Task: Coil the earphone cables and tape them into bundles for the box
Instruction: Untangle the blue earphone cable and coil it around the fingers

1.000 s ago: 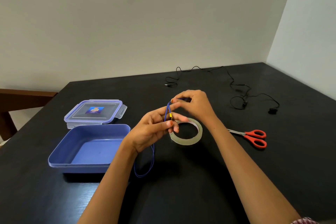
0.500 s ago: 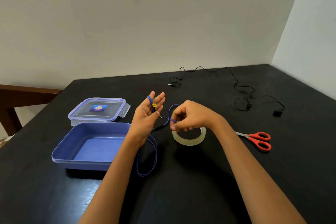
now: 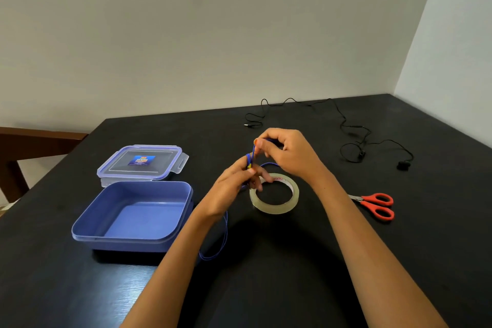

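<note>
Winding works best with the right hand point(image 3: 290, 157) pinching the blue cable point(image 3: 251, 156) taut while the left hand point(image 3: 233, 190) seemingly grips the turns together

Blue cable point(image 3: 249, 159) looped above tape point(image 3: 274, 209), beside box point(image 3: 127, 237).

Bare table point(image 3: 279, 274) lies open between the forearms down to the near edge. Left, the open box point(image 3: 119, 243) and its lid point(image 3: 141, 162) behind stand in the way — a loop of blue earphone cable point(image 3: 226, 234) hangs just beside. Tape roll point(image 3: 274, 209) mid-table, scissors point(image 3: 366, 201) right, black cable point(image 3: 355, 135) far
</note>
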